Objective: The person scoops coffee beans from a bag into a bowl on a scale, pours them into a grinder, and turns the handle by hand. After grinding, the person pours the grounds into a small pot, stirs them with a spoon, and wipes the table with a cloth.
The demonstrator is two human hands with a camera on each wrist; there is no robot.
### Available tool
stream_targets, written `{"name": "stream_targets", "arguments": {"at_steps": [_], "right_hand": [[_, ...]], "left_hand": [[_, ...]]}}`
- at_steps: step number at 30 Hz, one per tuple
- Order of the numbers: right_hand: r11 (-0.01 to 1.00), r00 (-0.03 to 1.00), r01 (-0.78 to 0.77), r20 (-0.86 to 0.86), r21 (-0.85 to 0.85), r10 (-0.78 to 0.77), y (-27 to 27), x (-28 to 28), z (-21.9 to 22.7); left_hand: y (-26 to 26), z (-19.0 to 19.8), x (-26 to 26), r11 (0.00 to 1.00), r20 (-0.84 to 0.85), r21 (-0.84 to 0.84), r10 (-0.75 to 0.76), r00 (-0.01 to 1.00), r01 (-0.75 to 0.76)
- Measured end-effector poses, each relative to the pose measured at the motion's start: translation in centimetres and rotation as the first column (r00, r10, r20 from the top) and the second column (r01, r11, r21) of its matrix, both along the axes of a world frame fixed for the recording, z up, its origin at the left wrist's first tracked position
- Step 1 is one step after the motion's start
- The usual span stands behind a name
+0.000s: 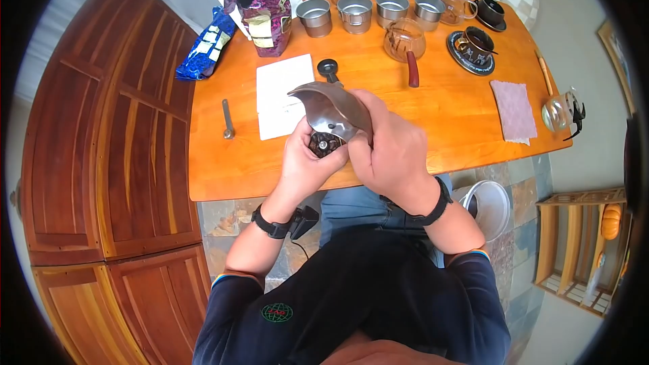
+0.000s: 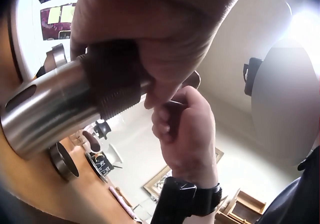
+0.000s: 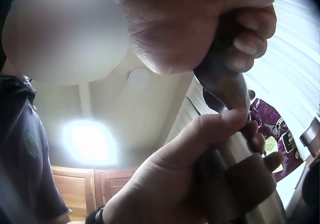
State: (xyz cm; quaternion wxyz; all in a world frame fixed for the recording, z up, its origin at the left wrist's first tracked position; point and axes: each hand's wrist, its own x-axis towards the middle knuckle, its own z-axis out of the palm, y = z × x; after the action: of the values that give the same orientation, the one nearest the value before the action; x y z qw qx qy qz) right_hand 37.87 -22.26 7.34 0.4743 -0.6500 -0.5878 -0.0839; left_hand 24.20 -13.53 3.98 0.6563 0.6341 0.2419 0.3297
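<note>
Within the left hand (image 1: 300,163), the grinder (image 2: 57,107) points mouth-up, long axis near upright.

Bright head view w/ fisheye bend, dark corners; blown-out overhead light (image 3: 90,142) in wrist views

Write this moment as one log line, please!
left hand: grips metal cylinder | right hand: holds curved metal dish at cylinder's open top | dark beans: inside cylinder's top | metal spoon: on table
</note>
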Motion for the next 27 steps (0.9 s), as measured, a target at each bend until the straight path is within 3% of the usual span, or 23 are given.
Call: {"name": "stream_targets", "arguments": {"at_steps": [8,13,15,17,19,20,21,23,24,26,27], "right_hand": [[0.99,0.998,-0.023,0.065,0.141,0.014,0.5,0.1,-0.7],[0.99,0.992,-0.071,0.113,0.119,0.058,-0.1,-0.4,-0.3],[0.989,0.99,-0.084,0.124,0.121,0.069,-0.2,-0.3,-0.5],[0.982,0.993,-0.108,0.074,0.154,0.098,-0.1,-0.2,-0.6],[0.977,0.995,-0.098,0.019,0.188,0.096,0.3,0.3,-1.1],[0.972,0.995,-0.085,-0.038,0.221,0.096,0.6,0.6,-1.2],[0.971,0.995,-0.087,-0.036,0.222,0.097,0.7,0.8,-1.0],[0.993,0.922,-0.086,-0.371,0.075,0.108,1.0,1.3,-0.6],[0.99,0.899,-0.137,-0.415,0.036,0.139,1.9,2.2,-0.5],[0.976,0.894,-0.156,-0.398,0.155,0.206,4.3,3.2,-0.6],[0.975,0.894,-0.154,-0.397,0.162,0.207,5.3,3.8,-0.1]], "left_hand": [[0.4,-0.4,-0.5,0.999,-0.013,0.029,-0.042,0.999,0.042],[0.6,0.3,-0.8,0.981,-0.136,0.169,-0.07,0.988,0.092],[0.6,0.2,-0.7,0.98,-0.111,0.184,-0.051,0.993,0.07],[0.6,-0.1,-0.7,0.978,-0.084,0.202,-0.032,0.996,0.049],[0.8,-0.9,-0.8,0.996,-0.046,-0.028,-0.083,0.995,0.082],[0.7,-1.3,-0.9,0.996,-0.044,-0.028,-0.082,0.996,0.081],[0.6,-1.5,-1.0,0.998,-0.069,-0.015,-0.065,0.996,0.064],[0.7,-1.2,-1.1,0.996,-0.098,0.005,-0.086,0.991,0.087],[0.8,-1.1,-1.2,0.997,-0.096,0.011,-0.081,0.992,0.083],[0.9,-1.3,-1.3,0.975,-0.119,0.21,-0.053,0.992,0.078],[1.0,-1.5,-1.5,0.977,-0.121,0.197,-0.056,0.991,0.08]]}}
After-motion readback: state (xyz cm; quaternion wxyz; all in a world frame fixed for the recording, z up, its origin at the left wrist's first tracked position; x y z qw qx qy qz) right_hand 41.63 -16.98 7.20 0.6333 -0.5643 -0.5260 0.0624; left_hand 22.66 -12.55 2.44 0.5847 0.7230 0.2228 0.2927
